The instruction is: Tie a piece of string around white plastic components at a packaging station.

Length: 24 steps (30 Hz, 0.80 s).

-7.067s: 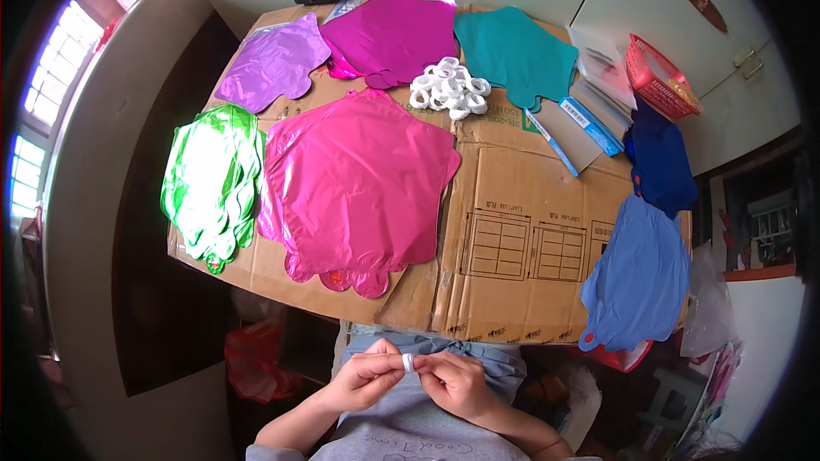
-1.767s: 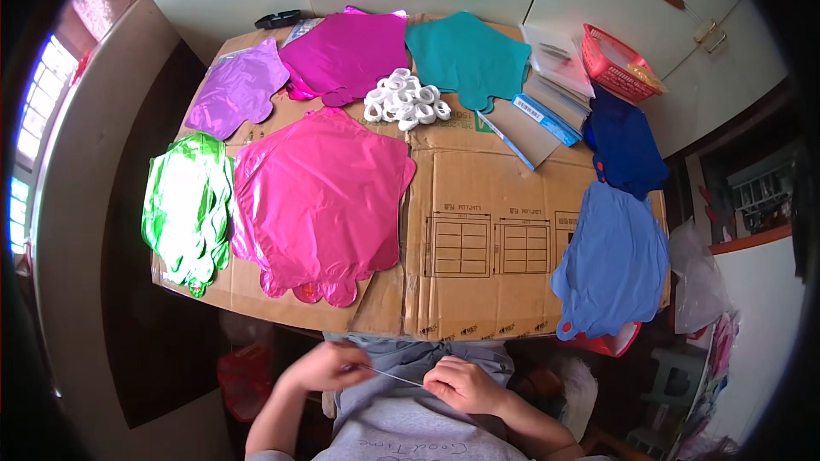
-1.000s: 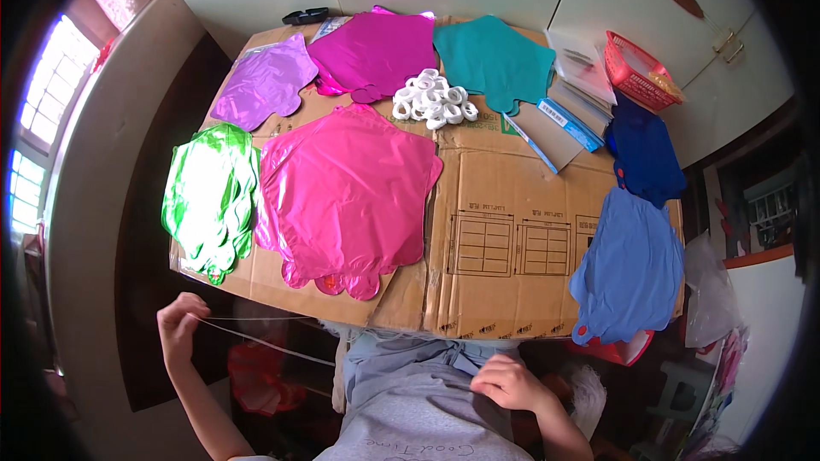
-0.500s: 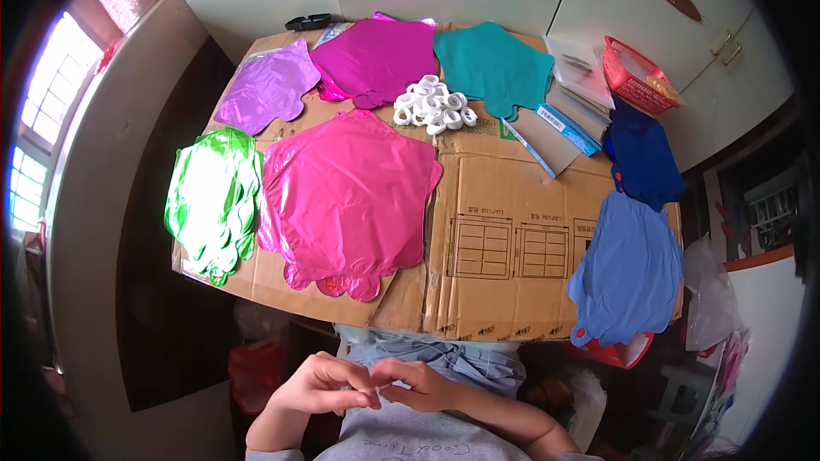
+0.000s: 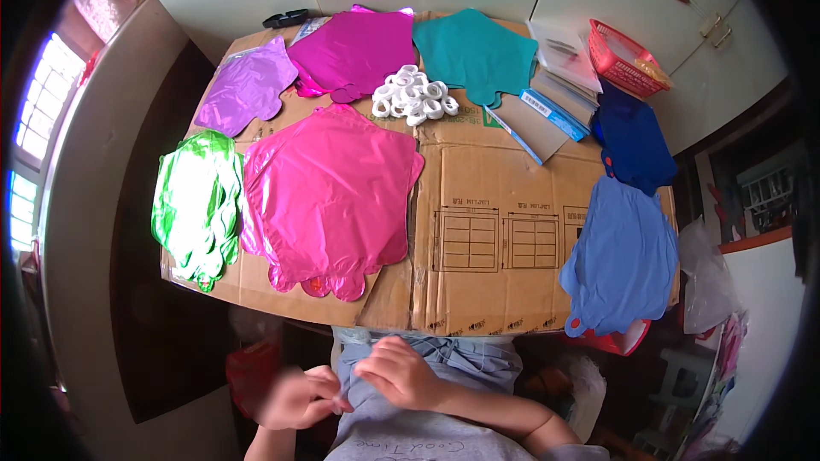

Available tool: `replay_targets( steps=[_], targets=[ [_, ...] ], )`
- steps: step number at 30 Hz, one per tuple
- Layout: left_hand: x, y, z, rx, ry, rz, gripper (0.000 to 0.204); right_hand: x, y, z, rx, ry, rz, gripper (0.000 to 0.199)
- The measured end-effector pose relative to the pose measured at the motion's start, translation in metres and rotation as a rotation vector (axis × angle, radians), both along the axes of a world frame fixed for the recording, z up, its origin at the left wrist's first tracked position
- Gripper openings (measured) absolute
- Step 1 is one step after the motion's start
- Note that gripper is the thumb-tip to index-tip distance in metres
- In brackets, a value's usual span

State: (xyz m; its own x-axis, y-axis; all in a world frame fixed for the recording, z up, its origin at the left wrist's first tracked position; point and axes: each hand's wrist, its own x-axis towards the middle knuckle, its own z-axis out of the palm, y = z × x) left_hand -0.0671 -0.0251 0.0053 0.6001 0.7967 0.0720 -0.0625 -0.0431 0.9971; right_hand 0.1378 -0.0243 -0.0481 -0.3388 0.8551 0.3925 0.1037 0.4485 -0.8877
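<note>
My left hand (image 5: 301,398), smeared by motion, hovers over my lap with thumb and fingertips pinched together. Something small and pale shows at those fingertips, too blurred to name. Just right of it and a little higher is my right hand (image 5: 400,374), its fingers curled in and pressed together; whatever they may hold is hidden. A gap separates the two hands. Beyond them, on a flattened cardboard sheet (image 5: 504,299), lie a large pink foil balloon (image 5: 333,196) and a stack of shiny green foil balloons (image 5: 198,205), all flat. Neither hand touches these.
Purple (image 5: 248,90), magenta (image 5: 359,51) and teal (image 5: 478,51) flat balloons line the far side. White looped bands (image 5: 412,96) are heaped among them. At right are a blue-edged box (image 5: 553,115), a red basket (image 5: 628,60), dark blue (image 5: 634,141) and light blue (image 5: 622,256) balloons.
My hands, which met at the fingertips, have come apart. The left moved left and down, the right slightly up. The whole view has shifted a little.
</note>
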Motion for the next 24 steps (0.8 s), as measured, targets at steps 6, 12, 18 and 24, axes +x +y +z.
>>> replay_targets(
  steps=[6, 12, 18, 24],
  targets=[
    [-0.004, -0.001, 0.009, 0.500, 0.805, 0.253, 0.021, -0.027, 0.002, 0.003, 0.139, -0.056, 0.129, 0.011],
    [-0.019, -0.003, 0.007, -0.312, 0.753, 0.197, 0.011, -0.043, -0.001, -0.021, 0.207, -0.199, 0.176, 0.016],
    [-0.024, -0.015, -0.023, -0.547, -0.381, 0.459, 0.019, -0.046, 0.009, -0.044, 0.164, -0.150, 0.169, 0.014],
    [-0.027, -0.006, -0.024, 0.296, 0.865, 0.355, 0.018, -0.051, 0.008, -0.047, 0.110, -0.184, 0.162, 0.018]
  ],
)
